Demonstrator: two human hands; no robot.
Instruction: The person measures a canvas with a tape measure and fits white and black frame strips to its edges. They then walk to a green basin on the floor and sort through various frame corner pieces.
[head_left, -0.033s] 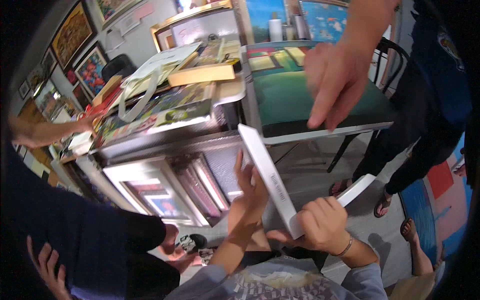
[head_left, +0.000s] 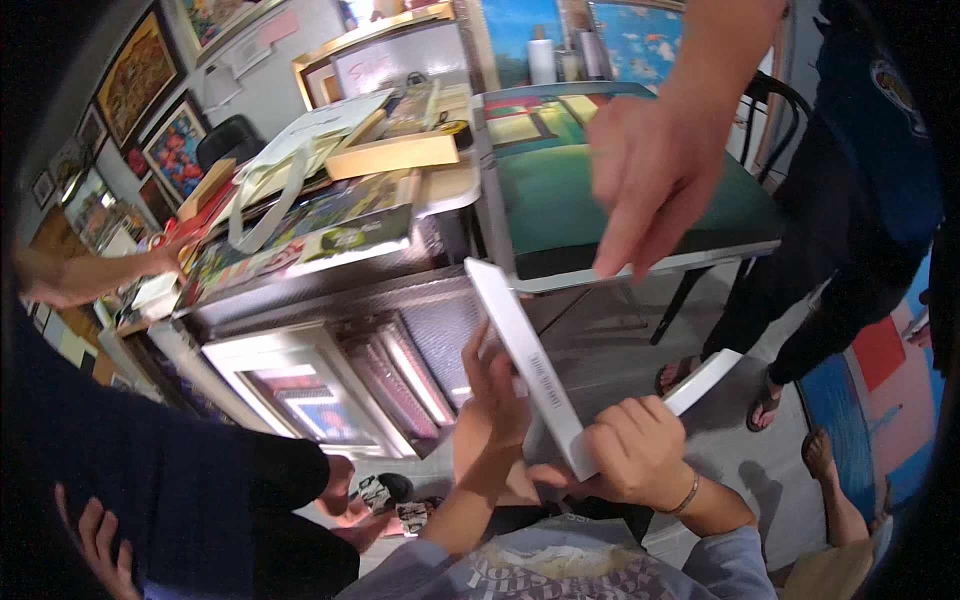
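A white L-shaped frame corner piece is held in front of my body, its long leg rising to the upper left and its shorter leg to the upper right. Printing runs along the long leg's side face. My right hand is closed round it where the two legs meet. Beside the long leg is my left hand, fingers loosely bent and partly apart; whether they touch the piece I cannot tell. Above the piece, another person's hand points down with its index finger.
A green painting lies on a table ahead. At left, a table bears a stack of pictures, papers and a wooden strip. Framed pictures lean below. People stand close on both sides; canvases lie at the right.
My left hand's fingers have bent in closer to the long leg. The other person's pointing hand has moved slightly left and down. My right hand keeps its grip.
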